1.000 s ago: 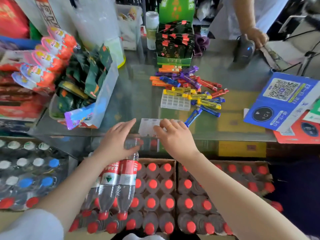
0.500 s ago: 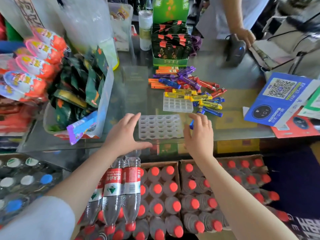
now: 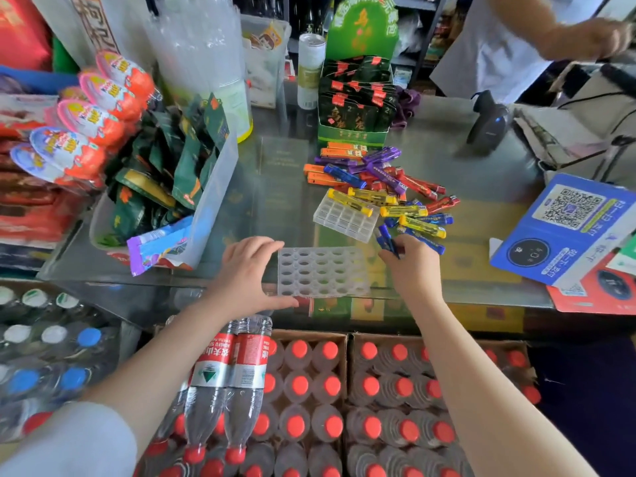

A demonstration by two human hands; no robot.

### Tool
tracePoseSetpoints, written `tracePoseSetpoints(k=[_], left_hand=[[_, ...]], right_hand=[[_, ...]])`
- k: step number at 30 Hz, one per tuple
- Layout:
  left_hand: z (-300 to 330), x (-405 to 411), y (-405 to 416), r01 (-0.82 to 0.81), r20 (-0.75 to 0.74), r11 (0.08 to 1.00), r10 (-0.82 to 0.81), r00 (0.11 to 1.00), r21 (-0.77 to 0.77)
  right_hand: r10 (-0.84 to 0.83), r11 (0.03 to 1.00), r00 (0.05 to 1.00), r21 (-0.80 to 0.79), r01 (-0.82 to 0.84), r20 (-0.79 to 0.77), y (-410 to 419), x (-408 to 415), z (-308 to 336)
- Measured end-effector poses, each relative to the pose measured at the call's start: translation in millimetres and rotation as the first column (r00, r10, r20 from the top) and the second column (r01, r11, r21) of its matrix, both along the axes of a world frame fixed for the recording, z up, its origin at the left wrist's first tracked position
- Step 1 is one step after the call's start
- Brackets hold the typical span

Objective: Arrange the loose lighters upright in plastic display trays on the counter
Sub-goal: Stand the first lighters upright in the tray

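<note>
A clear plastic display tray (image 3: 321,271) with rows of round holes lies flat at the glass counter's near edge, all its holes bare. My left hand (image 3: 246,275) touches the tray's left side, fingers spread along its far corner and thumb under its near corner. My right hand (image 3: 411,261) is just right of the tray and pinches a blue lighter (image 3: 386,239) at the pile's near edge. The pile of loose lighters (image 3: 382,182), orange, purple, red, yellow and blue, lies flat behind. A second clear tray (image 3: 346,218) with square cells sits tilted against the pile, a yellow lighter across it.
A clear bin of green snack packets (image 3: 165,173) stands left of the tray. A green display box (image 3: 354,105) is behind the pile. Blue QR-code cards (image 3: 564,228) lie at the right. Another person's arm (image 3: 564,32) and a scanner (image 3: 487,120) are at the far right. Bottle crates (image 3: 309,401) sit below.
My right hand has left the tray's right side, reached to the pile and taken hold of a blue lighter. My left hand stays on the tray, which has not moved on the counter.
</note>
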State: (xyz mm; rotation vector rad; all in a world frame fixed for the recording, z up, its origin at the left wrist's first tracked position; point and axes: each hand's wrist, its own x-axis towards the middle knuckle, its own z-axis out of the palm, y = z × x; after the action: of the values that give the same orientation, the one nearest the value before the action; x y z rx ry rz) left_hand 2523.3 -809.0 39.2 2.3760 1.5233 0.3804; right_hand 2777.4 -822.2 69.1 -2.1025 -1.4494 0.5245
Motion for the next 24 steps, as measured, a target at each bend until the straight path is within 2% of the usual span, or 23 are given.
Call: tracePoseSetpoints(k=[3, 8, 11, 14, 18, 24], left_hand=[[-1.9, -0.7, 2.4, 0.005, 0.000, 1.000, -0.005, 1.000, -0.027], [1.6, 0.0, 2.9, 0.060, 0.095, 0.996, -0.053, 0.994, -0.072], [5.4, -4.2, 3.9, 0.073, 0.242, 0.992, -0.046, 0.969, -0.101], [5.1, -5.9, 4.4, 0.096, 0.293, 0.992, -0.067, 0.954, -0.086], [3.9, -6.4, 6.9, 0.081, 0.314, 0.992, -0.049, 0.948, -0.092], [-0.3, -5.8, 7.2, 0.087, 0.244, 0.995, -0.072, 0.967, -0.052]], right_hand=[[0.073, 0.991, 0.988, 0.124, -0.056, -0.135, -4.7, -5.0, 14.4], [0.205, 0.975, 0.926, 0.146, -0.166, -0.317, -1.6, -36.2, 21.7], [0.299, 0.952, 0.905, 0.159, -0.261, -0.302, 4.0, -60.7, 17.1], [0.368, 0.929, 0.866, 0.155, -0.335, -0.337, 11.1, -80.0, 13.8], [0.399, 0.917, 0.859, 0.141, -0.373, -0.320, 19.9, -92.5, 11.6], [0.495, 0.868, 0.859, 0.028, -0.496, -0.133, 29.1, -89.0, 15.3]])
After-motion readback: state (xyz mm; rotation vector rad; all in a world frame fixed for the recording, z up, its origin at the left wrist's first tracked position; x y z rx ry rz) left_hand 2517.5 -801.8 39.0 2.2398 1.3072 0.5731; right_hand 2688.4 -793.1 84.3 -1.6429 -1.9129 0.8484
